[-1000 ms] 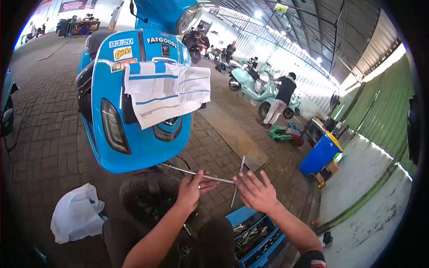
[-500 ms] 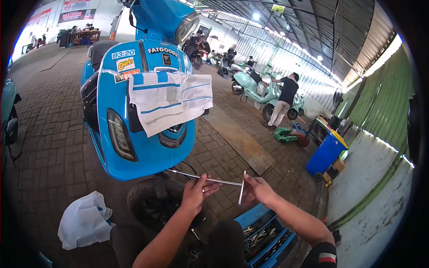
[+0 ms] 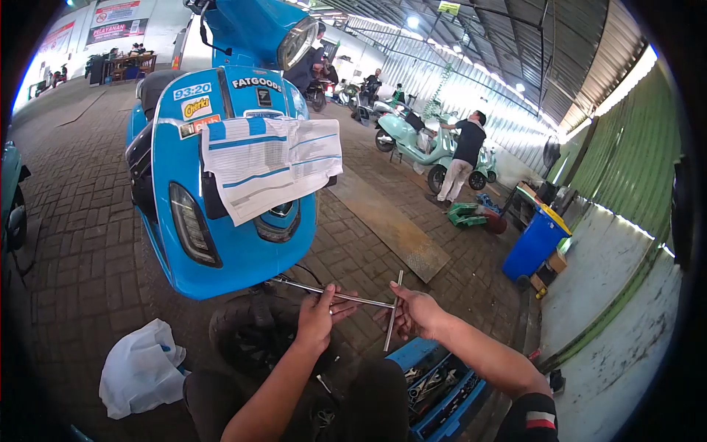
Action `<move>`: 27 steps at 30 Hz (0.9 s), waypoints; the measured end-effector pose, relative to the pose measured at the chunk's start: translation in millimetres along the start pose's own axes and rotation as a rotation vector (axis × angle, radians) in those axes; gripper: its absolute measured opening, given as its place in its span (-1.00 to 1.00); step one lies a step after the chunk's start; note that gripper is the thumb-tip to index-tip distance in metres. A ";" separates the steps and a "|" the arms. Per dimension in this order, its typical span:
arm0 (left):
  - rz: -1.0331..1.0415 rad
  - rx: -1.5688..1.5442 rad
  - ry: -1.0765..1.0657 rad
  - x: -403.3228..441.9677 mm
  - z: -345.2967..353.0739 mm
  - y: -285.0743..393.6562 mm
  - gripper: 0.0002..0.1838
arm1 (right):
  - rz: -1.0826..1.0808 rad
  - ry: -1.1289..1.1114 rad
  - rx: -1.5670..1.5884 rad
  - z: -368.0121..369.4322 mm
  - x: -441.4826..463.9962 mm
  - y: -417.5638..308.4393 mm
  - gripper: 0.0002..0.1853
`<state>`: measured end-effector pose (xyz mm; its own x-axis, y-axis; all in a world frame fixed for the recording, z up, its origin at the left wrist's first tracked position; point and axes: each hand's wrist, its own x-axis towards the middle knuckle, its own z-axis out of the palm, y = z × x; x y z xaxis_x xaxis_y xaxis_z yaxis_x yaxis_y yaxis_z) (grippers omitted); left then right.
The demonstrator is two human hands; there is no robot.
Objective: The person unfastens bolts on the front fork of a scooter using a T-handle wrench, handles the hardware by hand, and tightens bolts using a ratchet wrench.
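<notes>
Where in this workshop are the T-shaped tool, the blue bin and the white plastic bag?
T-shaped tool [image 3: 374,302]: head view, on its long shaft near the crossbar.
Blue bin [image 3: 530,247]: head view, on its side wall.
White plastic bag [image 3: 138,377]: head view, on its bulging middle.

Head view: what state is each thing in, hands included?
Blue scooter: upright
T-handle: held, its far end under the scooter's front
Left hand: loosely closed on the T-handle's shaft
Right hand: gripping near the crossbar
Papers: unfolded, draped over the scooter's front
Toolbox: open, tools inside
White plastic bag: crumpled, on the ground
Blue bin: upright
</notes>
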<state>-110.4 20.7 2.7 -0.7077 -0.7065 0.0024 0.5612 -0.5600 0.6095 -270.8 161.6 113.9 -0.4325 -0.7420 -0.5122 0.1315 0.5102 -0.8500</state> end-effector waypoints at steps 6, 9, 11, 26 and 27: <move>-0.024 -0.034 -0.010 0.8 -2.7 1.7 -0.65 | -1.071 0.598 -1.105 -12.9 0.6 15.6 -0.26; -0.029 -0.039 -0.008 2.1 -2.7 0.3 -0.65 | -1.319 0.325 -1.660 4.5 -43.1 -12.5 -0.25; -0.032 -0.031 -0.013 3.3 -3.4 -2.0 -0.65 | -1.354 0.338 -1.528 -1.8 -28.3 5.4 -0.26; -0.061 -0.071 0.012 6.8 -11.7 -6.9 -0.68 | -1.132 0.498 -1.424 -8.8 -18.0 0.8 -0.13; -0.058 -0.065 0.011 6.5 -11.2 -6.7 -0.68 | -1.167 0.278 -1.666 -1.0 -37.3 -13.1 -0.04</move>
<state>-114.0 15.1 -10.3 -0.7355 -0.6763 -0.0404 0.5462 -0.6271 0.5554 -257.3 183.1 144.3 0.1916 -0.9516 0.2404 -0.9474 -0.1153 0.2985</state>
